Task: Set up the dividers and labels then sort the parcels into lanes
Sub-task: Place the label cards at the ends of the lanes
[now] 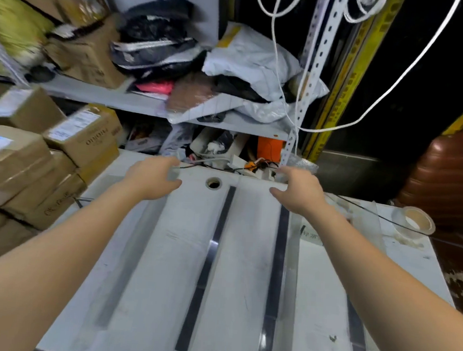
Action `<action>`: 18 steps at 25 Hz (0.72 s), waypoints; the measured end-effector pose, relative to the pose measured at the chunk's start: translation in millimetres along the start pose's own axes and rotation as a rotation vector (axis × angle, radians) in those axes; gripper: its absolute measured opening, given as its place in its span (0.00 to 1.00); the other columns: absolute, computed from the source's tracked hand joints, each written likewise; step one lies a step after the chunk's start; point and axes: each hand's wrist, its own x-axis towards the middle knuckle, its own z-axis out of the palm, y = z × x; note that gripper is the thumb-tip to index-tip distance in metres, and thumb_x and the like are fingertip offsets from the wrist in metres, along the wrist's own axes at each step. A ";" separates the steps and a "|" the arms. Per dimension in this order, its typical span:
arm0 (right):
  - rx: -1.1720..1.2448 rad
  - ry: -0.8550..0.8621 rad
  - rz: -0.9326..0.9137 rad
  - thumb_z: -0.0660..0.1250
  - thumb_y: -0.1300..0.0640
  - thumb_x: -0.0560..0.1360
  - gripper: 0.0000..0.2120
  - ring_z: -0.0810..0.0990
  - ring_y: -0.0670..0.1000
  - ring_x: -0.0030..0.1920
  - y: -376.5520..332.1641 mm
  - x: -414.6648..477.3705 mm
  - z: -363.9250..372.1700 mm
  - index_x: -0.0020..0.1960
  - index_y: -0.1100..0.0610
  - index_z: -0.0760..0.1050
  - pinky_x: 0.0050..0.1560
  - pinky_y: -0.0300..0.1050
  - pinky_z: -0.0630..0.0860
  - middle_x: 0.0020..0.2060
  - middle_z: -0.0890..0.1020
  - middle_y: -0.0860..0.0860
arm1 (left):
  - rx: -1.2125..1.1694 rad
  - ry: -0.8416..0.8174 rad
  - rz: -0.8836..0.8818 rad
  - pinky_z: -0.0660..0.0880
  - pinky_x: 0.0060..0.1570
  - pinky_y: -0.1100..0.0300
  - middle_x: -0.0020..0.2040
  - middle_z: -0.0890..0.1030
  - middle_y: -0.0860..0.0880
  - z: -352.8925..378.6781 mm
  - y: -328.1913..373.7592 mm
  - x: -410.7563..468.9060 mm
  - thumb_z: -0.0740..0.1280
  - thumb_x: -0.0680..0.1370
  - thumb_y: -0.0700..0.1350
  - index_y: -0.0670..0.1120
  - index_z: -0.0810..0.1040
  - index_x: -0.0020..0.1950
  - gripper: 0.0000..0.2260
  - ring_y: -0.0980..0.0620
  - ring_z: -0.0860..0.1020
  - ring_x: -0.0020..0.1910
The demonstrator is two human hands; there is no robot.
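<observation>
We see a white worktop [244, 286] with long dark flat divider strips [204, 269] lying lengthwise on it, spaced apart. Left hand [153, 179] and right hand [295, 190] are at the worktop's far edge, either side of a round cable hole [213, 183]. Fingers are curled on both hands, but blur means we cannot tell if either grips anything. Clear tape roll [413, 222] sits at the right edge. Brown cardboard parcels [20, 160] are stacked left, off the lanes. Behind is a grey metal shelf [107, 96] piled with plastic mailer bags [249, 58].
</observation>
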 end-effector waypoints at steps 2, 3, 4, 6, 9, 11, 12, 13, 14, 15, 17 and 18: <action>-0.019 0.002 -0.057 0.71 0.44 0.76 0.26 0.78 0.57 0.64 -36.3 1.3 5.5 0.71 0.51 0.74 0.63 0.55 0.76 0.65 0.81 0.52 | -0.008 0.015 0.026 0.78 0.58 0.44 0.68 0.78 0.47 -7.3 -26.0 -9.2 0.67 0.77 0.60 0.54 0.71 0.74 0.26 0.43 0.78 0.63; -0.026 -0.001 -0.083 0.70 0.44 0.76 0.25 0.78 0.56 0.65 -54.4 2.6 9.3 0.71 0.51 0.74 0.63 0.55 0.76 0.65 0.81 0.52 | -0.004 0.031 0.028 0.78 0.59 0.45 0.68 0.78 0.48 -11.3 -40.4 -13.2 0.67 0.78 0.59 0.55 0.70 0.74 0.26 0.43 0.78 0.64; -0.033 -0.010 -0.101 0.70 0.44 0.76 0.25 0.77 0.56 0.65 -72.1 4.5 13.4 0.71 0.51 0.74 0.63 0.55 0.76 0.65 0.81 0.52 | 0.003 0.045 0.024 0.77 0.59 0.46 0.69 0.78 0.48 -14.7 -56.5 -16.6 0.67 0.78 0.58 0.55 0.70 0.75 0.26 0.44 0.77 0.65; -0.038 -0.036 -0.117 0.70 0.45 0.76 0.25 0.76 0.56 0.67 -110.3 8.6 22.5 0.71 0.52 0.75 0.64 0.55 0.75 0.66 0.80 0.51 | 0.010 0.045 0.001 0.76 0.61 0.48 0.71 0.76 0.48 -16.7 -96.9 -21.4 0.67 0.80 0.57 0.53 0.68 0.77 0.26 0.44 0.75 0.68; -0.031 -0.060 -0.095 0.70 0.45 0.76 0.25 0.76 0.57 0.68 -177.2 18.1 46.2 0.71 0.51 0.74 0.65 0.55 0.74 0.67 0.80 0.52 | -0.007 0.007 -0.020 0.76 0.61 0.48 0.72 0.74 0.47 -11.2 -170.1 -23.4 0.67 0.80 0.56 0.51 0.67 0.77 0.27 0.45 0.75 0.68; -0.014 -0.084 -0.089 0.70 0.44 0.76 0.26 0.75 0.57 0.68 -220.5 24.8 66.5 0.71 0.50 0.74 0.65 0.53 0.74 0.66 0.81 0.52 | -0.008 -0.012 -0.014 0.77 0.60 0.46 0.72 0.74 0.47 -6.0 -209.4 -22.3 0.67 0.79 0.56 0.51 0.68 0.77 0.27 0.45 0.75 0.68; 0.003 -0.110 -0.087 0.70 0.44 0.76 0.26 0.75 0.57 0.68 -244.4 28.8 79.1 0.71 0.51 0.74 0.65 0.53 0.74 0.66 0.80 0.52 | -0.014 -0.020 -0.002 0.77 0.60 0.46 0.72 0.75 0.47 -3.2 -228.0 -21.0 0.67 0.79 0.56 0.50 0.68 0.76 0.27 0.45 0.75 0.67; 0.026 -0.128 -0.092 0.71 0.45 0.76 0.25 0.75 0.56 0.68 -264.9 32.6 90.6 0.71 0.51 0.74 0.65 0.53 0.74 0.67 0.80 0.51 | -0.023 -0.027 0.011 0.78 0.59 0.46 0.71 0.75 0.46 1.6 -243.0 -17.7 0.67 0.79 0.56 0.50 0.68 0.76 0.27 0.44 0.76 0.66; 0.048 -0.144 -0.094 0.71 0.45 0.76 0.25 0.76 0.55 0.68 -284.7 36.3 101.3 0.71 0.50 0.75 0.64 0.52 0.75 0.67 0.80 0.50 | -0.032 -0.039 0.019 0.78 0.58 0.46 0.70 0.75 0.46 6.7 -255.6 -14.6 0.67 0.79 0.55 0.49 0.69 0.76 0.26 0.44 0.76 0.65; 0.069 -0.155 -0.101 0.71 0.46 0.76 0.24 0.76 0.55 0.67 -303.6 41.4 112.8 0.70 0.50 0.75 0.63 0.52 0.76 0.66 0.80 0.50 | -0.047 -0.050 0.032 0.78 0.58 0.46 0.69 0.75 0.45 12.4 -267.2 -11.8 0.67 0.79 0.54 0.49 0.68 0.76 0.26 0.43 0.76 0.65; 0.108 -0.189 -0.120 0.72 0.47 0.75 0.24 0.78 0.54 0.66 -334.5 50.5 135.1 0.69 0.50 0.76 0.63 0.50 0.76 0.66 0.81 0.49 | -0.089 -0.069 0.048 0.77 0.59 0.47 0.70 0.74 0.45 26.4 -281.1 -5.6 0.67 0.80 0.53 0.48 0.67 0.77 0.26 0.43 0.75 0.66; 0.126 -0.219 -0.127 0.72 0.48 0.75 0.24 0.78 0.53 0.66 -347.9 54.0 147.0 0.70 0.51 0.76 0.65 0.49 0.75 0.67 0.80 0.49 | -0.111 -0.088 0.058 0.76 0.60 0.48 0.70 0.74 0.45 34.6 -284.6 -4.2 0.67 0.80 0.52 0.48 0.66 0.78 0.27 0.43 0.74 0.67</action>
